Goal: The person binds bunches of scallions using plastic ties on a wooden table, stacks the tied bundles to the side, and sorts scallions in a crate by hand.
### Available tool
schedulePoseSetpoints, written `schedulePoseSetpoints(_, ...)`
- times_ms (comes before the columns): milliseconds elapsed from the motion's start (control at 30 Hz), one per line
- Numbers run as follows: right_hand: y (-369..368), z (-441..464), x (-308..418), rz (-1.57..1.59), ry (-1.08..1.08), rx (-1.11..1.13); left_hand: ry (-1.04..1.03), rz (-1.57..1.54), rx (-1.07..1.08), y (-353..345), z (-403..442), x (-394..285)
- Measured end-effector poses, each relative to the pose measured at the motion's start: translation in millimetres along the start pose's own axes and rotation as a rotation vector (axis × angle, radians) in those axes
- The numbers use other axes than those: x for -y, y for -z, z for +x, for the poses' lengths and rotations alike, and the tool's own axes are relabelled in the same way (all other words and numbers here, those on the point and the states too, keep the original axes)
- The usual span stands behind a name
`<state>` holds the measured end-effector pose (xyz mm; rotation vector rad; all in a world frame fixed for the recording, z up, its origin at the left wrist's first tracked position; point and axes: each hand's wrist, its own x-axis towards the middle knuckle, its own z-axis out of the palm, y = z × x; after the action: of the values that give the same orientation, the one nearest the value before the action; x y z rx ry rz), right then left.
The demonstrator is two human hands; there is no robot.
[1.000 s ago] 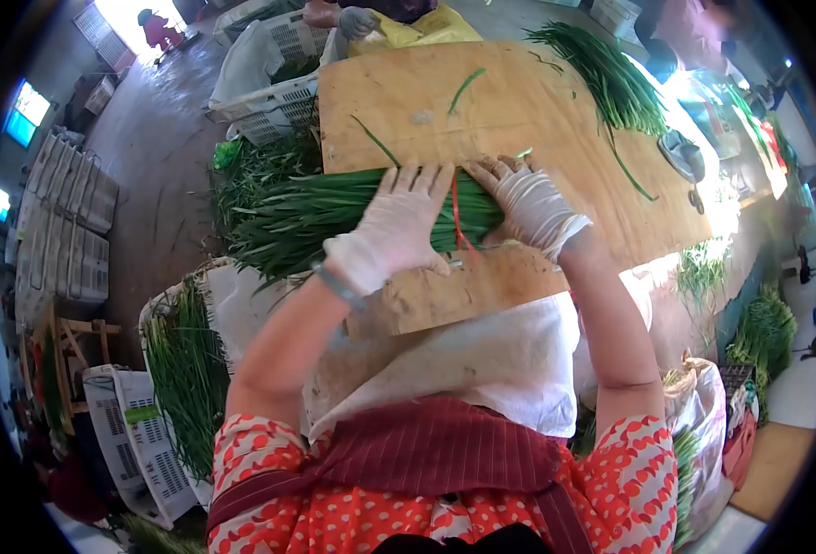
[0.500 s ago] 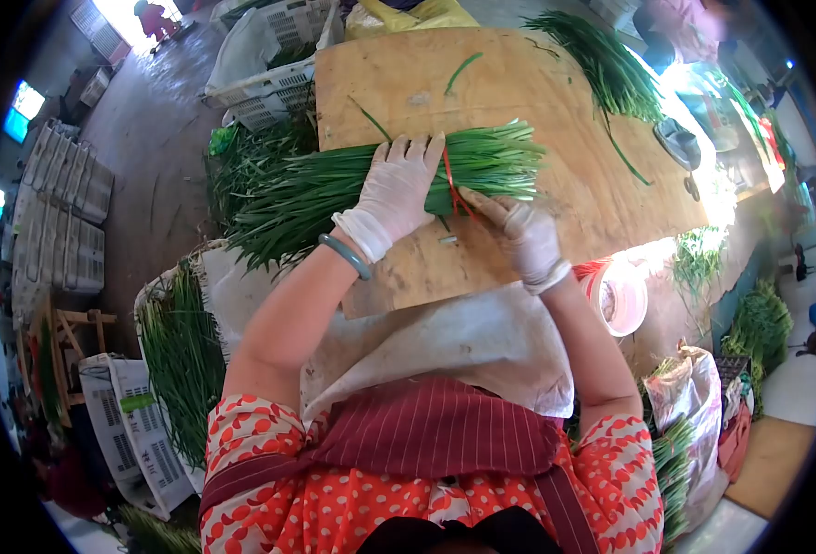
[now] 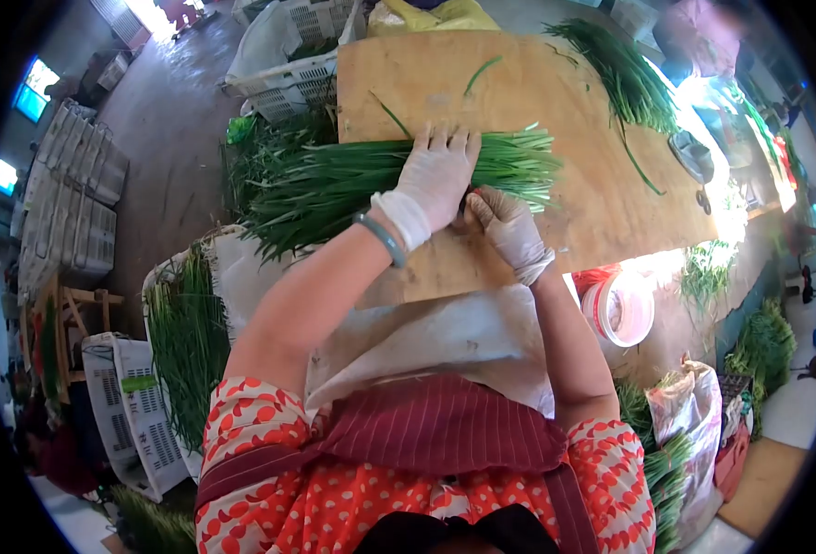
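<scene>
A thick bunch of long green garlic chives (image 3: pixel 325 180) lies across the wooden board, with its pale cut ends (image 3: pixel 523 166) to the right. My left hand (image 3: pixel 437 175), in a thin white glove, presses over the bunch near those ends, its fingers reaching across to the far side. Close by the left thumb, my gloved right hand (image 3: pixel 511 231) is closed in a pinch at the bunch's near edge. What its fingertips hold is hidden. The red tie seen round the bunch before is out of sight now.
Loose chives (image 3: pixel 620 78) lie at the far right of the wooden board (image 3: pixel 611 217). White plastic crates (image 3: pixel 288 83) stand beyond and to the left. A white bucket (image 3: pixel 625 309) sits at the right, below the board's edge. Another person (image 3: pixel 703 37) is at the back right.
My left hand has slid right along the bunch, over where the red tie showed. The right hand has drawn in close to it, its fingers now pinched. The view has shifted slightly.
</scene>
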<state>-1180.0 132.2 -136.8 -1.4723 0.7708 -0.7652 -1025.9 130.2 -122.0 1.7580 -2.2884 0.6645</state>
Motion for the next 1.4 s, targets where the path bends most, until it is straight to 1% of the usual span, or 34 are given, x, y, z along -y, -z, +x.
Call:
schedulePoseSetpoints(33, 0, -5, -2, -0.222, 0.076, -0.029, 0.002, -0.101, 0.165, 20, 3, 1)
schedulePoseSetpoints(67, -1, -13, -6, -0.220, 0.063, -0.033, -0.003, -0.110, 0.174, 18, 0, 0)
schedulePoseSetpoints(133, -3, -29, -15, -0.248, 0.136, -0.148, 0.039, -0.247, 0.215, 14, -1, 3)
schedulePoseSetpoints(167, -6, -31, -20, -0.248, 0.128, -0.151, 0.035, -0.229, 0.184, 14, -2, 2)
schedulePoseSetpoints(233, -16, -33, -22, -0.121, 0.185, -0.238, 0.050, -0.249, 0.225, 17, -2, 0)
schedulePoseSetpoints(267, -19, -31, -16, -0.122, 0.186, -0.242, 0.069, -0.261, 0.258, 18, 0, 0)
schedulePoseSetpoints(333, -24, -27, 9, 0.258, -0.044, -0.241, 0.088, -0.202, 0.246, 14, -1, -5)
schedulePoseSetpoints(367, -25, -22, 27, 0.257, -0.047, -0.238, 0.109, -0.145, 0.241, 11, -4, -10)
schedulePoseSetpoints(400, -25, -13, 47, 0.252, 0.010, -0.233, 0.111, -0.146, 0.244, 9, -10, -14)
schedulePoseSetpoints(433, -27, -8, 57, 0.250, 0.067, -0.232, 0.123, -0.113, 0.185, 8, -16, -19)
schedulePoseSetpoints(467, -29, -2, 59, 0.250, 0.071, -0.237, 0.135, -0.077, 0.117, 7, -17, -21)
schedulePoseSetpoints(500, -32, 3, 61, 0.323, 0.004, -0.233, 0.139, -0.040, 0.181, 6, -15, -21)
schedulePoseSetpoints(533, -33, 4, 62, 0.399, -0.070, -0.232, 0.134, -0.042, 0.181, 5, -15, -23)
schedulePoseSetpoints(567, -27, -4, 71, 0.192, -0.041, -0.206, 0.157, -0.051, 0.125, 4, -15, -24)
schedulePoseSetpoints(600, -21, -11, 66, 0.186, -0.033, -0.199, 0.189, -0.055, 0.065, 1, -13, -23)
schedulePoseSetpoints(633, -16, -19, 54, 0.154, 0.046, -0.149, 0.196, -0.049, 0.061, -3, -12, -23)
schedulePoseSetpoints(700, -12, -33, 27, 0.132, 0.127, -0.089, 0.212, 0.099, -0.016, -11, -12, -25)
schedulePoseSetpoints(767, -9, -49, 4, 0.445, 0.015, -0.192, 0.190, 0.131, 0.023, -3, -14, -26)
schedulePoseSetpoints(800, -6, -53, 1, 0.446, 0.012, -0.198, 0.156, 0.156, 0.051, 5, -13, -28)
schedulePoseSetpoints(833, -1, -58, 0, 0.316, -0.077, -0.213, 0.153, 0.104, 0.125, 15, -11, -29)
schedulePoseSetpoints(867, 4, -62, -3, 0.187, -0.165, -0.232, 0.141, 0.097, 0.118, 22, -8, -29)
schedulePoseSetpoints(900, 10, -66, -10, 0.160, -0.140, -0.207, 0.075, 0.085, 0.081, 28, -8, -29)
schedulePoseSetpoints(967, 9, -77, -9, 0.183, -0.175, -0.216, -0.002, 0.064, 0.054, 27, -9, -36)
schedulePoseSetpoints(1000, 7, -82, -7, 0.204, -0.207, -0.200, -0.006, 0.050, -0.010, 18, -8, -40)
schedulePoseSetpoints(1033, 2, -85, -2, 0.209, -0.215, -0.187, 0.001, 0.046, -0.072, 13, -9, -40)
schedulePoseSetpoints(1100, -13, -89, 13, 0.122, -0.221, -0.305, 0.027, 0.030, -0.054, 14, -11, -43)
schedulePoseSetpoints(1133, -18, -88, 20, 0.120, -0.230, -0.279, 0.042, 0.002, -0.050, 15, -12, -44)
schedulePoseSetpoints(1200, -25, -84, 31, 0.154, -0.227, -0.381, 0.047, 0.023, -0.067, 16, -16, -43)
schedulePoseSetpoints(1233, -23, -82, 24, 0.173, -0.189, -0.398, 0.050, 0.020, -0.089, 16, -18, -45)
schedulePoseSetpoints(1267, -20, -79, 21, 0.165, -0.193, -0.380, 0.053, 0.016, -0.111, 15, -19, -46)
schedulePoseSetpoints(1333, -12, -75, 16, 0.346, -0.176, -0.324, 0.078, 0.024, -0.108, 10, -20, -48)
schedulePoseSetpoints(1367, -9, -72, 14, 0.375, -0.063, -0.216, 0.081, 0.025, -0.115, 8, -20, -49)
schedulePoseSetpoints(1400, -11, -71, 15, 0.371, -0.067, -0.204, 0.084, 0.026, -0.124, 7, -20, -48)
